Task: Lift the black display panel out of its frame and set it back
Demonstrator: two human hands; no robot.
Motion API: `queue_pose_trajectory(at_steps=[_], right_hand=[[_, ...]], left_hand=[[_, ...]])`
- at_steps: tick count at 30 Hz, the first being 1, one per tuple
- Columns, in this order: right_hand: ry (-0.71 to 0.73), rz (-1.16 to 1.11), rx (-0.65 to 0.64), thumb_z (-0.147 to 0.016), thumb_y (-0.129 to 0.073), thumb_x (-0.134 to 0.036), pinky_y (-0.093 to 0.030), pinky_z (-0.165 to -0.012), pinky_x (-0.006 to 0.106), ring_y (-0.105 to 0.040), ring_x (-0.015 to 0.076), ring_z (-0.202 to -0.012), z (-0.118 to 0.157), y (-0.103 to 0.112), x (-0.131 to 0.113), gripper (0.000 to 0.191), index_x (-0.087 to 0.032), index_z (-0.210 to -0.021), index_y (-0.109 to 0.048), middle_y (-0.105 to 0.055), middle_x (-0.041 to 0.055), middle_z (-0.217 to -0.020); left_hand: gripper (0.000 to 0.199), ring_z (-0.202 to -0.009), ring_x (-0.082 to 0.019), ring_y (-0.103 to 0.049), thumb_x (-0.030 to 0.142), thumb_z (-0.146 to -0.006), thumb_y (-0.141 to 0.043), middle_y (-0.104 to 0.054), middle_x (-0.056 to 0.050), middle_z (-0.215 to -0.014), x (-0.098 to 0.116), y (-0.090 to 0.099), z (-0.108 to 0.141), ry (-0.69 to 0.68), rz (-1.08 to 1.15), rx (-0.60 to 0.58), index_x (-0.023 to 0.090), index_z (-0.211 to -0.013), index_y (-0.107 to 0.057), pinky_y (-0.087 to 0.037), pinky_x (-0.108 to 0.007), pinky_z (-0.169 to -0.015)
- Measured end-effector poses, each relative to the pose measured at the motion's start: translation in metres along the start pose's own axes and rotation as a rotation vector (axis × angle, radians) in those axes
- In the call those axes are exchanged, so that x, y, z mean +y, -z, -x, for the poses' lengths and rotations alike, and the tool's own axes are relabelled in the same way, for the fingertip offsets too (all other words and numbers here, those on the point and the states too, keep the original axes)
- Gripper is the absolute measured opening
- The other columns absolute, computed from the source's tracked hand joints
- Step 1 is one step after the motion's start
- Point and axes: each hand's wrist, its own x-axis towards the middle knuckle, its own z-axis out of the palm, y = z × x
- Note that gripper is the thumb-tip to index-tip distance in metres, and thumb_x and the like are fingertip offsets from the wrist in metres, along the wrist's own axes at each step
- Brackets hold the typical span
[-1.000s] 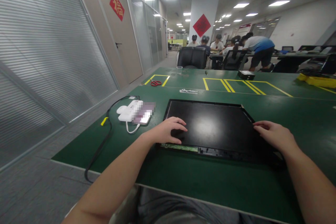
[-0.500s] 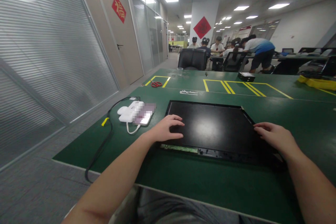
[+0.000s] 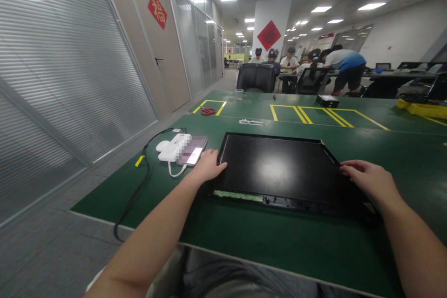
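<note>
A black LCD screen panel (image 3: 275,163) lies face up in its dark frame. Along its near edge runs a strip of green circuit board (image 3: 239,195). My left hand (image 3: 208,166) grips the panel's left edge, thumb over the rim and fingers along the outside. At the right edge, my right hand (image 3: 372,181) has its thumb and forefinger closed on the frame; its other fingers are partly hidden. Just beyond my left hand lies a phone (image 3: 197,149), cabled to a white power bank (image 3: 171,150).
The green table (image 3: 261,242) holds red-handled scissors (image 3: 208,111), a caliper-like tool (image 3: 250,122), a plastic cup (image 3: 239,94) and a black box (image 3: 327,101). A black cable (image 3: 139,186) hangs off the left side. People work at a table behind.
My left hand has moved left from over the screen's surface to its left edge. My right hand has shifted slightly along the right edge; the panel stays in place.
</note>
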Motion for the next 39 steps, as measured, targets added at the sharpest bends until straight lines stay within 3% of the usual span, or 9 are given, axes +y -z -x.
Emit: queue_pose_trajectory(at_steps=[4, 11, 16, 21, 25, 31, 35, 39], right_hand=[[-0.091, 0.002, 0.0, -0.073, -0.054, -0.05, -0.052, -0.077, 0.039, -0.072, 0.0305, -0.093, 0.008, 0.012, -0.013, 0.038, -0.027, -0.09, -0.08, -0.08, 0.0072, -0.094], [-0.073, 0.059, -0.083, -0.074, -0.055, -0.049, -0.053, -0.074, 0.039, -0.071, 0.0313, -0.09, 0.005, 0.008, -0.01, 0.038, -0.027, -0.09, -0.081, -0.079, 0.0095, -0.096], [-0.063, 0.092, -0.123, -0.076, -0.055, -0.049, -0.053, -0.081, 0.038, -0.07, 0.0308, -0.098, 0.004, 0.005, -0.01, 0.041, -0.026, -0.096, -0.082, -0.079, 0.0089, -0.102], [-0.043, 0.12, -0.105, -0.077, -0.053, -0.051, -0.053, -0.078, 0.039, -0.07, 0.0318, -0.097, 0.001, 0.003, -0.007, 0.041, -0.028, -0.097, -0.082, -0.079, 0.0085, -0.101], [-0.026, 0.137, -0.079, -0.077, -0.053, -0.051, -0.054, -0.073, 0.041, -0.071, 0.033, -0.093, 0.0, 0.001, -0.005, 0.04, -0.029, -0.095, -0.082, -0.079, 0.0086, -0.1], [-0.03, 0.152, -0.091, -0.078, -0.053, -0.05, -0.054, -0.075, 0.041, -0.071, 0.0327, -0.095, 0.001, 0.0, -0.004, 0.041, -0.03, -0.099, -0.082, -0.079, 0.0086, -0.104], [-0.031, 0.155, -0.069, -0.078, -0.053, -0.051, -0.054, -0.074, 0.041, -0.071, 0.0339, -0.096, 0.003, 0.0, -0.005, 0.04, -0.03, -0.097, -0.082, -0.079, 0.0093, -0.103], [-0.057, 0.171, -0.108, -0.079, -0.05, -0.052, -0.054, -0.079, 0.042, -0.07, 0.0343, -0.101, 0.005, 0.001, -0.008, 0.046, -0.029, -0.103, -0.082, -0.079, 0.0092, -0.108]], left_hand=[[0.036, -0.133, -0.038, -0.058, 0.029, -0.095, -0.053, -0.062, -0.027, -0.14, -0.004, -0.004, -0.004, -0.002, 0.001, 0.014, 0.008, -0.118, -0.072, -0.04, -0.046, -0.116], [0.039, -0.139, -0.039, -0.055, 0.017, -0.091, -0.051, -0.059, -0.029, -0.146, -0.003, -0.003, -0.005, -0.013, 0.009, 0.009, 0.003, -0.121, -0.073, -0.038, -0.047, -0.12], [0.037, -0.137, -0.034, -0.058, 0.01, -0.082, -0.056, -0.068, -0.021, -0.138, -0.006, -0.004, -0.01, -0.036, 0.135, 0.055, 0.012, -0.113, -0.076, -0.039, -0.045, -0.121], [0.031, -0.134, -0.033, -0.061, 0.011, -0.076, -0.061, -0.075, -0.015, -0.128, -0.007, -0.004, -0.011, 0.023, 0.386, 0.128, 0.017, -0.102, -0.078, -0.041, -0.045, -0.119], [0.029, -0.115, -0.033, -0.071, 0.018, -0.074, -0.068, -0.08, -0.012, -0.11, -0.001, 0.001, -0.006, 0.186, 0.758, 0.174, 0.017, -0.101, -0.078, -0.053, -0.044, -0.104], [0.036, -0.094, -0.027, -0.076, 0.014, -0.069, -0.07, -0.081, -0.006, -0.089, 0.012, 0.008, -0.001, 0.238, 1.247, 0.043, 0.017, -0.104, -0.079, -0.061, -0.037, -0.085], [0.04, -0.094, -0.025, -0.077, 0.008, -0.071, -0.07, -0.081, -0.006, -0.09, 0.017, 0.009, 0.0, 0.276, 1.369, 0.028, 0.017, -0.109, -0.077, -0.061, -0.034, -0.083], [0.041, -0.099, -0.027, -0.077, 0.011, -0.073, -0.077, -0.081, -0.009, -0.098, 0.016, 0.006, -0.001, 0.268, 1.395, 0.111, 0.018, -0.114, -0.075, -0.062, -0.037, -0.087]])
